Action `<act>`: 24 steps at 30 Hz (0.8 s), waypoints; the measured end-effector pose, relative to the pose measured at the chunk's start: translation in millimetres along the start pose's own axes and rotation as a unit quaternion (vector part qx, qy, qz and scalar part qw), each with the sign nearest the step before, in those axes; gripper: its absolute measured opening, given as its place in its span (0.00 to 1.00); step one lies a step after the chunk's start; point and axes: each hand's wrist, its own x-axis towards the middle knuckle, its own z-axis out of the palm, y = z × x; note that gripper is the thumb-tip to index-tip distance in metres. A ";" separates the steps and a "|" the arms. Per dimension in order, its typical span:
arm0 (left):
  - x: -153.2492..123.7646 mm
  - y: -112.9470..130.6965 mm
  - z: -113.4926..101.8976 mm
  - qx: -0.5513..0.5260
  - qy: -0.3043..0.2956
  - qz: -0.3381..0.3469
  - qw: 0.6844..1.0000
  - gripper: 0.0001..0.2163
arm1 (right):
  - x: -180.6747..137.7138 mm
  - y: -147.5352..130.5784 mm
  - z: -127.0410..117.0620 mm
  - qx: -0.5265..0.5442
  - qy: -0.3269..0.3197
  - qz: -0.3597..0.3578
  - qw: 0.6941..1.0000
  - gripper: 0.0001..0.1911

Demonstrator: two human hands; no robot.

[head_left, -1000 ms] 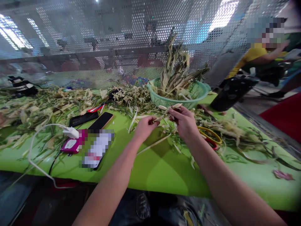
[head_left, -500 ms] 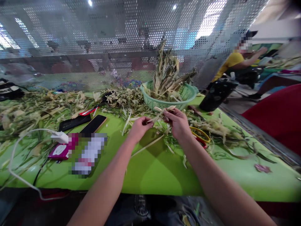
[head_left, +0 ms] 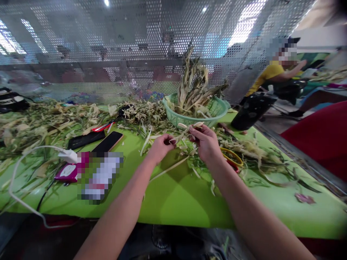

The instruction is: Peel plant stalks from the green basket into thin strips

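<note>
While it is held up just in front of the green plastic basket (head_left: 220, 108), the pale stalk (head_left: 183, 135) is pinched at both ends: its near-left end is taken by the left hand (head_left: 159, 147) and its basket-side end by the right hand (head_left: 207, 143). The stalk is judged to be light and fibrous, limp in its loose outer husk and a little stiffer at the core, so it would likely bend or tear rather than snap. It is best taken hold of near the ends, where the husk layers part. The left fingers (head_left: 169, 139) are curled almost shut, with thumb and forefinger closed on the stalk's end. The right fingertips (head_left: 194, 130) are likewise closed on a strip of husk, and the other fingers are folded loosely beneath. More stalks are stood upright inside the basket, and husk trimmings (head_left: 40, 122) are heaped well to the left of it across the lime-green table (head_left: 173, 196). Yellow-handled scissors (head_left: 234, 156) are partly hidden behind the right wrist, in front of the basket and slightly right. A dark phone (head_left: 108, 141) is laid to the front left of the basket.
</note>
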 end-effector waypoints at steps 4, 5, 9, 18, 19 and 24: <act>-0.6 0.7 2.5 -0.010 -0.025 -0.003 1.000 0.07 | -0.7 -0.7 0.6 -0.009 -0.003 0.002 1.000 0.13; -0.6 0.7 2.2 -0.011 -0.023 -0.007 1.000 0.08 | -0.8 -0.7 0.8 -0.008 -0.005 0.000 1.000 0.13; -0.1 2.0 -1.6 -0.013 0.004 -0.020 1.000 0.12 | -1.2 -1.9 0.7 0.006 -0.013 -0.007 1.000 0.13; -2.9 18.3 -1.4 -0.039 0.000 -0.060 0.997 0.16 | -2.2 -8.2 -0.4 -0.020 -0.009 -0.014 1.000 0.12; -2.6 18.1 -1.1 -0.038 -0.004 -0.058 0.998 0.16 | -2.1 -8.0 -0.6 -0.019 -0.009 -0.014 1.000 0.12; -0.4 12.2 -0.7 -0.039 -0.026 -0.048 0.998 0.16 | -1.9 -4.8 -1.6 -0.011 -0.018 0.000 1.000 0.12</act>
